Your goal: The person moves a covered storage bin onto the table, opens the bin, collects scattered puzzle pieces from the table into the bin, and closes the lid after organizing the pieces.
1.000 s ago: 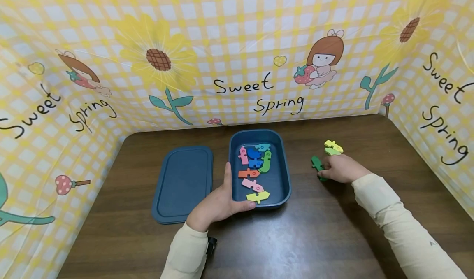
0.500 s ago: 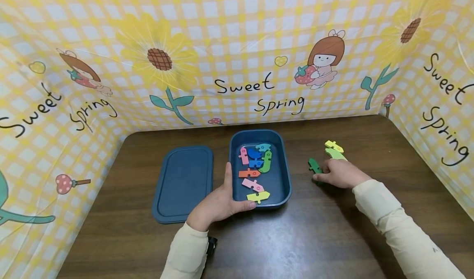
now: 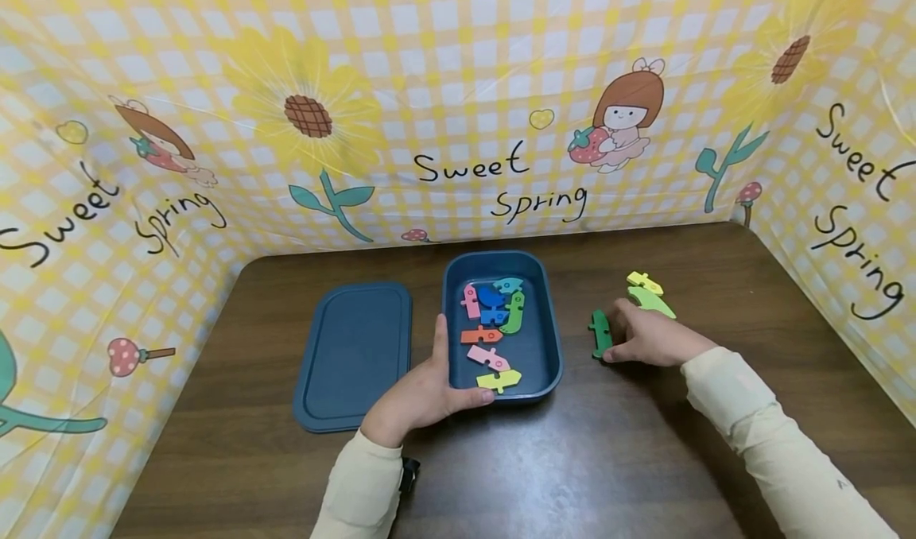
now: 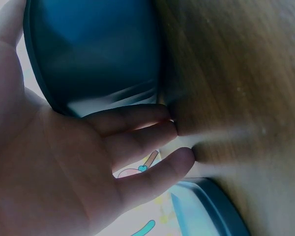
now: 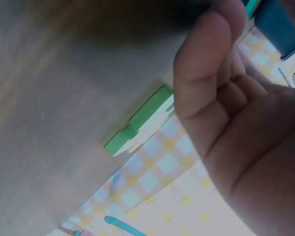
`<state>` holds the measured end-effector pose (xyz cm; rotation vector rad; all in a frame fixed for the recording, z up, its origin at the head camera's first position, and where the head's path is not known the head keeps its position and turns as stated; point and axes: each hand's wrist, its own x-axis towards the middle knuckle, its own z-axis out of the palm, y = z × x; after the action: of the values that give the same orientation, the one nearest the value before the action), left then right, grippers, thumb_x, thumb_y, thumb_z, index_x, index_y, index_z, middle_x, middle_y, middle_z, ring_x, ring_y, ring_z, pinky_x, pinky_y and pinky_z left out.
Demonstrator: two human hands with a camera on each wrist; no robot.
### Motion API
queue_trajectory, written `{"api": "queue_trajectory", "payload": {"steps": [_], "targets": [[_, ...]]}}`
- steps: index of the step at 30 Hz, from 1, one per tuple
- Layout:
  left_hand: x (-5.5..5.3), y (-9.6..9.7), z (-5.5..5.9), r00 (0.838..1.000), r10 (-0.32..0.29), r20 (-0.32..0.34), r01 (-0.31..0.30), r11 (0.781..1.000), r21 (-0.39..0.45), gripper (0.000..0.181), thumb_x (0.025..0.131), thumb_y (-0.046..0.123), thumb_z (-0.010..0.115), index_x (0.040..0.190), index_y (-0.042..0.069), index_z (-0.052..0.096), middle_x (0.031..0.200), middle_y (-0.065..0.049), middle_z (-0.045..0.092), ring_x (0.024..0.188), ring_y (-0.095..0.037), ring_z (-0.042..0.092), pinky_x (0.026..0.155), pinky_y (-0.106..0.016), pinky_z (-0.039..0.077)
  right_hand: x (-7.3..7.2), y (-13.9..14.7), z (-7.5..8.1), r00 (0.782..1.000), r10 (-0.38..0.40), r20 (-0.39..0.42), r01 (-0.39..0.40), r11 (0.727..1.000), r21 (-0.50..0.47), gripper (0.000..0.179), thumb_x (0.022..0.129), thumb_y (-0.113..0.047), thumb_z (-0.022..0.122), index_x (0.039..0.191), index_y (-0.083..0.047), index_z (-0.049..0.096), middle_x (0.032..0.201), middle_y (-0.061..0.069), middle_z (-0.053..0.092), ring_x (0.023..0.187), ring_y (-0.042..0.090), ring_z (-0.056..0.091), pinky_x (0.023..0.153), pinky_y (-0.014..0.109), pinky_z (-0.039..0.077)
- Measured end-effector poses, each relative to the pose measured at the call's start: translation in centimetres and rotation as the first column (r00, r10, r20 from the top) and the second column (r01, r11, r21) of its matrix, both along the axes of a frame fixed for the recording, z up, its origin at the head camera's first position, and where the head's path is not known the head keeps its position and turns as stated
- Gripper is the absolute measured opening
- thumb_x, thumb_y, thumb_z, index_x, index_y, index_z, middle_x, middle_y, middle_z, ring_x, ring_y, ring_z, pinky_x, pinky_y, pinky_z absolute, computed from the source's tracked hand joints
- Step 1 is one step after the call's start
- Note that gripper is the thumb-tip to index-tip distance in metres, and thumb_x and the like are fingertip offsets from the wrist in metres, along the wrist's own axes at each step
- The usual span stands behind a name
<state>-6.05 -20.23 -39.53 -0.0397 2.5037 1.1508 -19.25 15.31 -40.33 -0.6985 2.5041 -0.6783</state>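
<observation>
A dark blue box holds several colourful puzzle pieces. My left hand lies along its left side, the thumb over the near-left rim. In the left wrist view, the fingers reach down straight beside the box wall. To the right of the box, the thumb and curled fingers of my right hand pinch a dark green puzzle piece low over the table. Just behind that hand lie a light green puzzle piece and a yellow puzzle piece.
A dark blue lid lies flat on the brown wooden table, left of the box. A yellow checked cloth with printed flowers stands as a wall at the back and both sides.
My right hand has moved slightly left and toward me, and the dark green piece has shifted left and turned more upright in the head view. My left hand and the box have stayed still.
</observation>
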Motion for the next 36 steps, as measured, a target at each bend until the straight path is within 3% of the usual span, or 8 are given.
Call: {"api": "queue_trajectory", "payload": {"steps": [3,8,16,30,36], "targets": [[0.0,0.0,-0.1,1.0,0.001,0.007,-0.001,1.0,-0.005,0.134,0.081,0.058,0.079,0.158,0.018,-0.023,0.142,-0.023,0.05,0.093,-0.026,0.064,0.077,-0.041,0.052,-0.6,0.2,-0.2,1.0,0.017,0.012,-0.017,1.0,-0.003,0.097,0.084,-0.034,0.084,0.154,0.003,0.027,0.106,0.018,0.064,0.089,0.026,0.06,0.079,0.046,0.05],[-0.1,0.0,-0.1,1.0,0.004,0.014,-0.004,1.0,0.004,0.134,0.082,0.058,0.079,0.157,0.021,-0.025,0.144,-0.023,0.048,0.088,-0.025,0.063,0.074,-0.039,0.051,-1.2,0.3,-0.6,0.999,0.051,-0.005,-0.051,0.999,0.001,0.101,0.082,-0.035,0.085,0.156,0.003,0.027,0.144,0.028,0.048,0.115,0.034,0.056,0.098,0.056,0.044],[0.0,0.0,0.0,1.0,0.0,0.003,0.0,1.0,0.011,0.134,0.082,0.057,0.079,0.158,0.019,-0.024,0.144,-0.023,0.049,0.093,-0.025,0.064,0.077,-0.041,0.052,-1.2,0.0,-0.9,0.994,0.077,-0.071,-0.073,0.996,0.057,0.096,0.08,-0.041,0.085,0.15,0.001,0.036,0.118,0.017,0.063,0.097,0.026,0.06,0.09,0.049,0.048],[-0.1,0.1,0.2,1.0,0.011,0.024,-0.01,1.0,-0.024,0.133,0.082,0.058,0.078,0.158,0.022,-0.025,0.142,-0.022,0.05,0.091,-0.027,0.063,0.078,-0.041,0.052,-1.1,-0.2,-1.0,0.995,0.058,-0.08,-0.051,0.995,0.086,0.095,0.079,-0.049,0.083,0.147,-0.002,0.038,0.109,0.012,0.064,0.091,0.024,0.06,0.085,0.047,0.049],[0.0,0.1,0.3,1.0,0.011,0.021,-0.011,1.0,-0.027,0.133,0.082,0.059,0.078,0.159,0.018,-0.022,0.143,-0.023,0.049,0.095,-0.028,0.063,0.081,-0.043,0.053,-0.9,-0.2,-1.1,0.998,0.019,-0.053,-0.016,0.999,0.044,0.097,0.079,-0.049,0.083,0.146,-0.001,0.034,0.088,0.007,0.06,0.075,0.02,0.056,0.071,0.04,0.048]]}}
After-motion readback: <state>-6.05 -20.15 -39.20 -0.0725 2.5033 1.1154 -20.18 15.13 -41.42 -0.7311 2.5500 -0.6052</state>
